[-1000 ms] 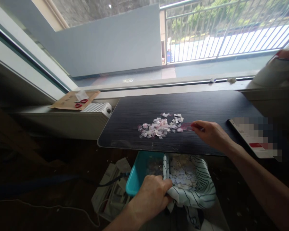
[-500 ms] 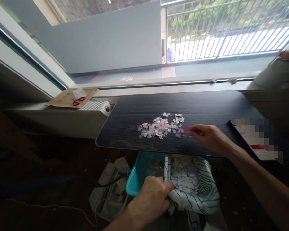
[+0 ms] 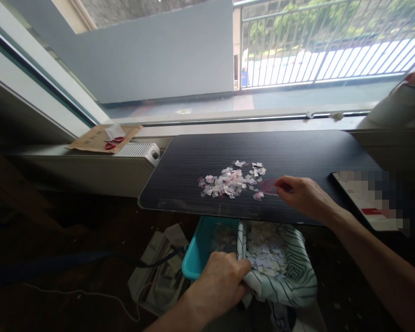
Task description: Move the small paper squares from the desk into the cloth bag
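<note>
My right hand (image 3: 295,191) pinches a thin, see-through pink plastic piece (image 3: 269,186) just above the dark tabletop (image 3: 290,152); its exact kind is unclear. Left of it lies a loose heap of small white and pinkish paper or film scraps (image 3: 228,182). A small clump of scraps (image 3: 258,195) sits close beneath the pink piece. My left hand (image 3: 224,274) is closed on the near left rim of a cloth-lined basket (image 3: 299,281), whose lining is pale green with black lines. Many whitish scraps (image 3: 266,251) fill the basket. My fingertips there are partly hidden.
A turquoise tub (image 3: 195,258) stands left of the basket, under the table edge. On the table's right lies a phone or tablet (image 3: 359,198), partly blurred. Red-handled scissors (image 3: 115,142) rest on a brown envelope (image 3: 90,144) by the radiator (image 3: 138,151). A box (image 3: 159,276) is on the floor.
The pink piece has shifted slightly right with my right hand, and a small scrap clump now shows below it. My left hand keeps its hold on the basket rim.
</note>
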The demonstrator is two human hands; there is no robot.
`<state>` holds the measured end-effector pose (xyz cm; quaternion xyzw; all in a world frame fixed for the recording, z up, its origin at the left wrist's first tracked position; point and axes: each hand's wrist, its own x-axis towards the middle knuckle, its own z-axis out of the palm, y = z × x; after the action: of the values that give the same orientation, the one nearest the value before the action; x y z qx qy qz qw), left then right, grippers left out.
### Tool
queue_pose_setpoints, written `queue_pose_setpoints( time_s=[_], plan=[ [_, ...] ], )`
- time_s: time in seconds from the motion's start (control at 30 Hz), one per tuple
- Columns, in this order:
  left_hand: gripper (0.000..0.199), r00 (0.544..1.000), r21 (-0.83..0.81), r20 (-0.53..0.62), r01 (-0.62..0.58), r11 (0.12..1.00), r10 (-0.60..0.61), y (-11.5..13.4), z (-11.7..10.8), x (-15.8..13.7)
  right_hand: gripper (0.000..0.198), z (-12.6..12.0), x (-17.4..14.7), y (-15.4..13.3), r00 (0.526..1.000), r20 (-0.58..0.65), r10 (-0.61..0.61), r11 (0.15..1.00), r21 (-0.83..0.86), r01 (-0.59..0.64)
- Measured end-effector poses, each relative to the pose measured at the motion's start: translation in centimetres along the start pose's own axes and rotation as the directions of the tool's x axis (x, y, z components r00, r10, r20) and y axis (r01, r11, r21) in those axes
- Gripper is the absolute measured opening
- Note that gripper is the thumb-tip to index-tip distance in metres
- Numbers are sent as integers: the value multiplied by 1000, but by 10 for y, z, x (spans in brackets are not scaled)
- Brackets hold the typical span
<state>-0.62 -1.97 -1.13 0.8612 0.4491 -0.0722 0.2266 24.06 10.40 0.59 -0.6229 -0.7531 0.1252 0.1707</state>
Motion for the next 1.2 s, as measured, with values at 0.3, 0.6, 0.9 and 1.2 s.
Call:
queue_pose_setpoints(
  time_s=[0.3, 0.6, 0.9, 1.2],
  plan=[
    [11, 1000, 31, 10, -27, 999, 26, 6, 0, 2, 21, 3, 0, -2, 998, 16, -54, 998, 29, 53],
    [15, 990, 64, 33, -136, 989, 134, 20, -2, 13, 25, 6, -3, 15, 988, -153, 3, 999, -36, -9],
    [22, 982, 75, 74, -177, 981, 171, 31, -5, 26, 22, 24, -12, 4, 985, -146, -93, 980, 162, 116],
    [20, 981, 60, 96, -174, 983, 168, 34, -7, 25, 21, 23, -17, 7, 987, -98, -127, 969, 201, 145]
  ],
)
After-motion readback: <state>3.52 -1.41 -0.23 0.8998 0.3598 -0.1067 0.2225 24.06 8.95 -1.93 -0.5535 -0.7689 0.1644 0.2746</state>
